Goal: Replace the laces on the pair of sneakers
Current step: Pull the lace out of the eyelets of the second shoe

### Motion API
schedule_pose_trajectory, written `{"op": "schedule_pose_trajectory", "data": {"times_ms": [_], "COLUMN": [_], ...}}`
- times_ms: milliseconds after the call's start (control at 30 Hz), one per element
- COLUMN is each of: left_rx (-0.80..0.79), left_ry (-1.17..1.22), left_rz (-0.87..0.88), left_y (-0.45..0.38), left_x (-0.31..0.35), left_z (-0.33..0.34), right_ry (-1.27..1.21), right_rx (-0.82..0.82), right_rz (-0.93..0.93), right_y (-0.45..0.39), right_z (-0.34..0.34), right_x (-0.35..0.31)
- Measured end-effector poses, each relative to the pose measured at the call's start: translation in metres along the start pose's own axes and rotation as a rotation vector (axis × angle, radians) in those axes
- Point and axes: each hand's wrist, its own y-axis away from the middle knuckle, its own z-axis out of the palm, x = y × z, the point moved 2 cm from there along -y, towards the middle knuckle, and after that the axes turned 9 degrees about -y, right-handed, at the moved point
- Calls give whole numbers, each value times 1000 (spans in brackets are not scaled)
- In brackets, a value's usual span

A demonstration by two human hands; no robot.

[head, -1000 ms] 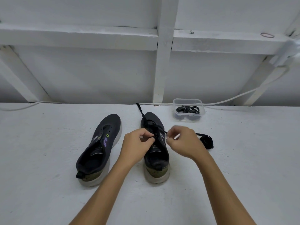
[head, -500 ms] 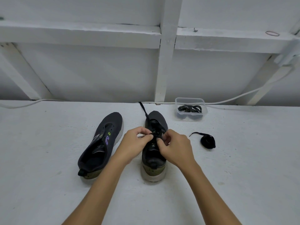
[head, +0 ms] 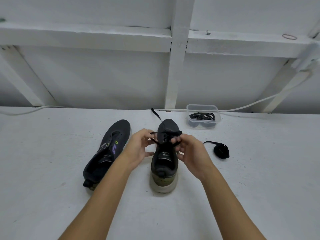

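Working over the right shoe (head: 164,163), heel toward us on the white table (head: 259,196), we pinch the black lace (head: 166,139) with both hands: the left hand (head: 138,149) holds a strand just left of the eyelets, and the right hand (head: 192,153) curls its fingers around lace above the tongue. Left of that shoe lies the left shoe (head: 107,153), unlaced. Right of it sits a coiled lace (head: 221,150). Beyond the toe, one lace end trails; farther right, a clear tub (head: 203,108) holds more laces (head: 202,116).
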Motion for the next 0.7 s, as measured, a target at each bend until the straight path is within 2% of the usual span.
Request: {"op": "schedule_pose_trajectory", "data": {"times_ms": [67, 167, 300, 467, 567, 633, 700], "left_rx": [-52, -80, -44, -6, 105, 246, 390], "left_ry": [94, 256, 436, 695, 719, 710, 593], "left_rz": [37, 92, 192, 338, 370, 366, 355], "left_y": [1, 0, -2, -8, -10, -12, -17], "left_x": [9, 22, 31, 34, 30, 28, 23], "left_z": [-6, -12, -19, -36, -45, -48, -53], "right_ry": [-103, -105, -81, -270, -345, -410, -471], "right_rx": [-70, -112, -170, -157, -91, -56, -27], "right_rz": [2, -29, -76, -141, -160, -162, -175], "right_y": [2, 6, 8, 6, 4, 3, 2], "right_z": [-2, -4, -8, -26, -35, -40, -45], "right_x": [-5, -13, -26, -40, -38, -33, -29]}}
